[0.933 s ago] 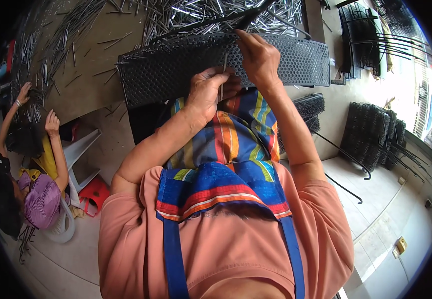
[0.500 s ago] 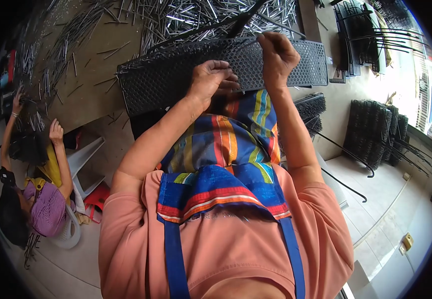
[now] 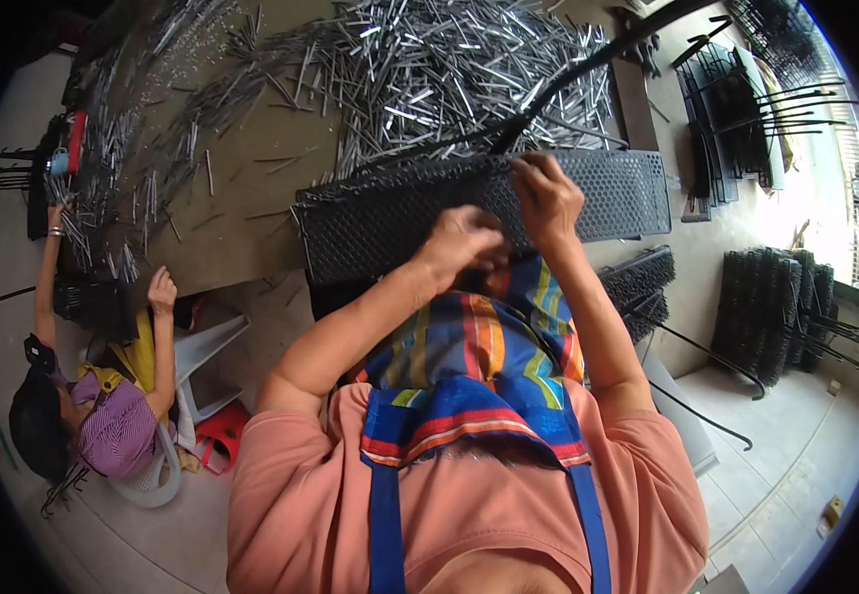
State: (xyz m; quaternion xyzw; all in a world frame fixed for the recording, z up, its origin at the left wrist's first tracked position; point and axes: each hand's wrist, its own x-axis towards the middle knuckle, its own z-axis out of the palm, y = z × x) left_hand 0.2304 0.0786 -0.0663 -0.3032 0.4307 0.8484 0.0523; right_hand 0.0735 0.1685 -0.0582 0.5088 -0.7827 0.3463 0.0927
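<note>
A long black panel full of small holes (image 3: pixel 607 188) lies in front of me, above my lap. Over its right half, my right hand (image 3: pixel 551 206) is closed in a pinch, fingertips near the far edge; what they hold, if anything, is too small to make out. My left hand (image 3: pixel 461 243) is over the near edge, left of the right hand, its fingers smeared by motion. Behind the panel, a big heap of thin, shiny grey strips (image 3: pixel 469 74) covers part of the brown table (image 3: pixel 261 233). A black bar (image 3: pixel 588 69) slants up from behind the panel.
At the left, a co-worker (image 3: pixel 117 426) reaches toward loose strips at the table's edge. Dark bristly bundles with long rods (image 3: pixel 766 307) stand at right. Nearer me are another bristly piece (image 3: pixel 637 282) and a hooked black rod (image 3: pixel 707 361). A white plastic chair (image 3: pixel 142 480) is behind the co-worker.
The whole view has shifted, so the scene sits lower and further right. My right hand has moved slightly left along the panel; my left hand has come nearer its close edge.
</note>
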